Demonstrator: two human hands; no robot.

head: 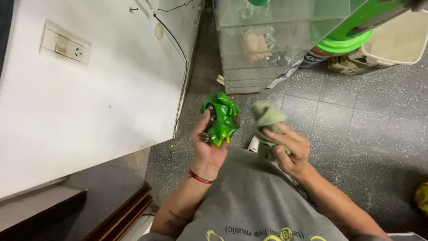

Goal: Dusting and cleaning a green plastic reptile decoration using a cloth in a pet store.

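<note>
My left hand [206,149] holds a glossy green frog-like figurine [220,118] up in front of my chest, fingers wrapped around its underside. A red string bracelet sits on that wrist. My right hand [287,149] is closed on a bunched pale green cloth [266,117], held a little to the right of the figurine without touching it. Both hands hover above a dark speckled floor.
A white wall with a socket plate [66,44] and a thin cable fills the left. Ahead stands a glass cabinet [267,40]. Beside it are a green plastic lid [343,44] and a beige bin [394,42]. Speckled tile floor [370,134] lies to the right.
</note>
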